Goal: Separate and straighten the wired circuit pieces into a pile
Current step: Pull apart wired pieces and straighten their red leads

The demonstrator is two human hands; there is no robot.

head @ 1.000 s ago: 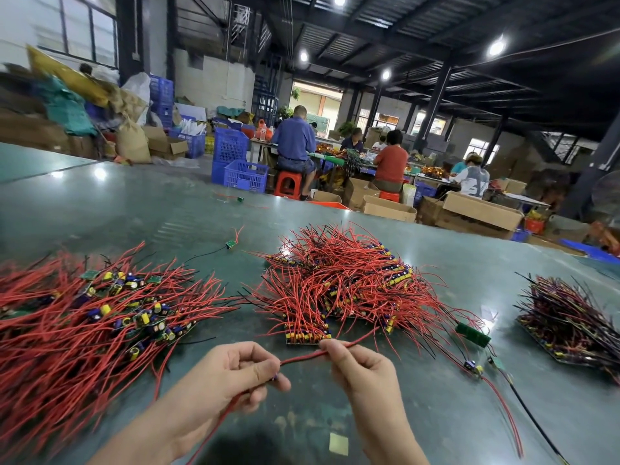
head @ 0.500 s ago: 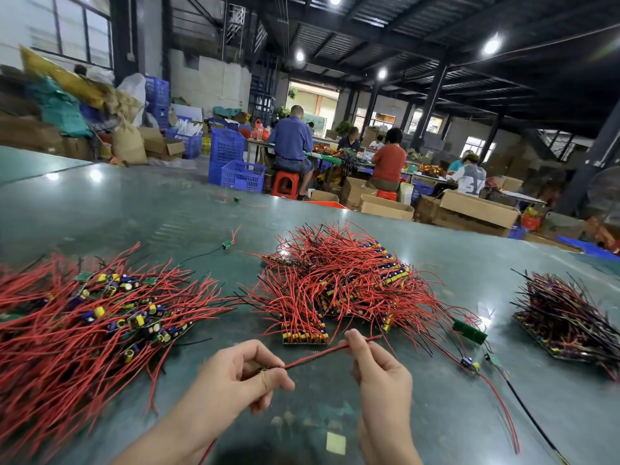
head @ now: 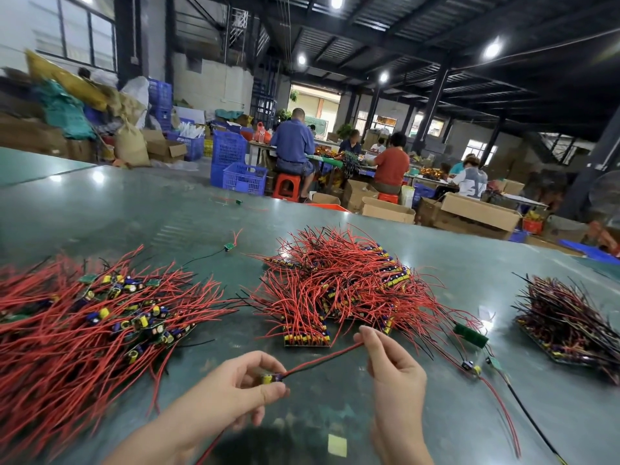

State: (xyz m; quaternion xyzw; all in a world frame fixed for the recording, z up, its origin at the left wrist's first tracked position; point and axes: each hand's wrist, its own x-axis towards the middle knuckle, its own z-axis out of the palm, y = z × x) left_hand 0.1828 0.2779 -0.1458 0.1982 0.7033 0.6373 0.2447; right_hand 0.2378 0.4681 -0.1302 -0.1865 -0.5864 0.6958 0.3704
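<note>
Head view shows the left hand (head: pixel 246 385) pinching the small yellow-and-blue circuit board (head: pixel 271 378) of one wired piece, while the right hand (head: pixel 392 370) pinches its red and black wire pair (head: pixel 322 360) farther along, near the free end. The two hands are held apart just above the green table (head: pixel 436 263), so the wires stretch almost taut between them; that grip looks meant to pull out bends. A loose red wire (head: pixel 209 448) trails down beneath the left wrist. Left of the hands sprawls a tangled heap of red-wired boards (head: pixel 84 323); straight ahead lies a tidier pile of aligned red-wired boards (head: pixel 335 290), probably where this piece belongs. Nothing lies between the hands and that pile. At right are a green bare board (head: pixel 470 334), stray wired pieces (head: pixel 473 367) and a dark bundle (head: pixel 570 323).
</note>
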